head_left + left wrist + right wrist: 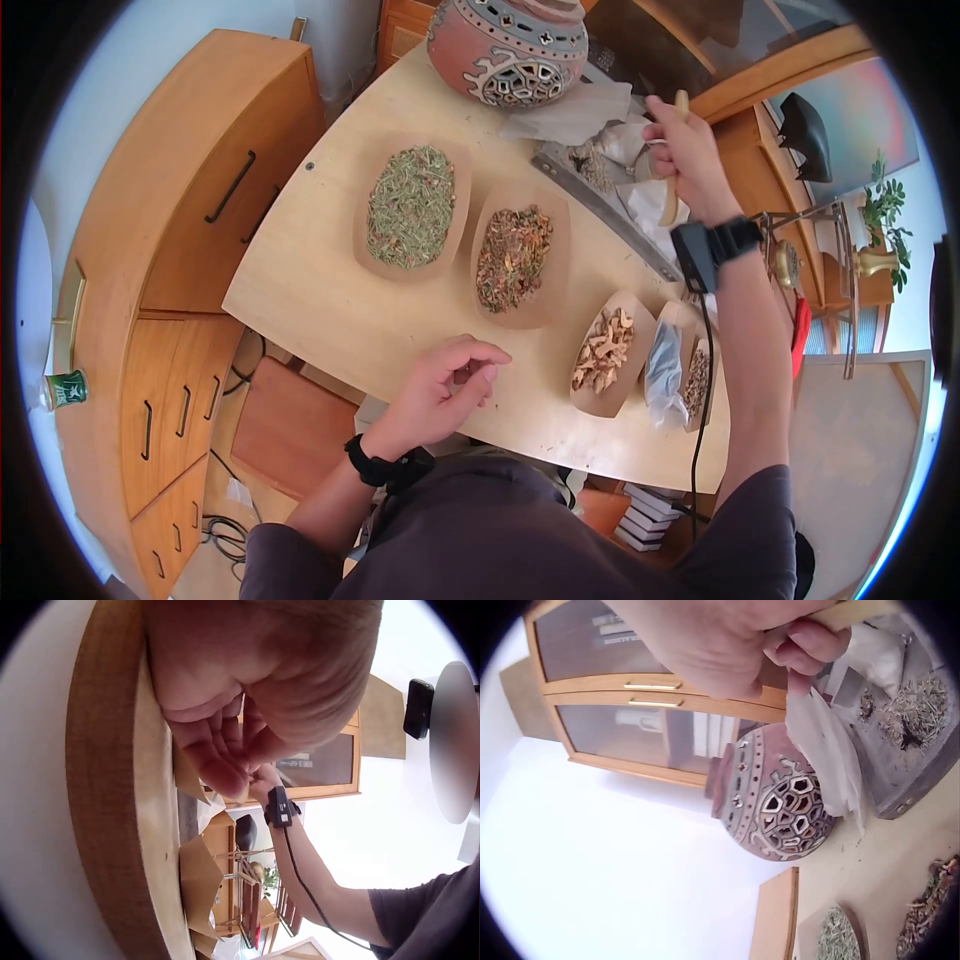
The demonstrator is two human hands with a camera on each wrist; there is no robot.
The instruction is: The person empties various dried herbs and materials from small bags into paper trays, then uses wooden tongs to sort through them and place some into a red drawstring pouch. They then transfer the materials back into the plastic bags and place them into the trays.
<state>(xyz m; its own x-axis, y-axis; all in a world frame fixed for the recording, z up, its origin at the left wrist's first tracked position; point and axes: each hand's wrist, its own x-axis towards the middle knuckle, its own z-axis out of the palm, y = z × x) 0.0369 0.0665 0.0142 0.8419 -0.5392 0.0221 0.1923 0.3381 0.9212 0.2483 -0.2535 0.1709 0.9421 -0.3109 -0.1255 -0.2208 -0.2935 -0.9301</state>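
My right hand [690, 160] grips a pale wooden stick [859, 613] above a grey tray [610, 212] at the table's far right. Its other end is hard to make out. Dried plant bits [922, 712] and crumpled white bags [877, 660] lie in that tray. Held over the near edge of the table, my left hand [445, 385] has loosely bent fingers and holds nothing. Ahead of it stand paper trays: one of green dried herbs [410, 205], one of a reddish-brown dried mix [515, 257], and one of pale dried slices [603, 350].
A patterned clay pot [510, 55] stands at the table's far end, beside white paper [570, 115]. Near the right edge, a clear plastic bag [665, 370] lies by a small tray of brown bits [697, 385]. A black cable [702, 400] hangs from my right wrist. Wooden drawers [170, 400] stand left.
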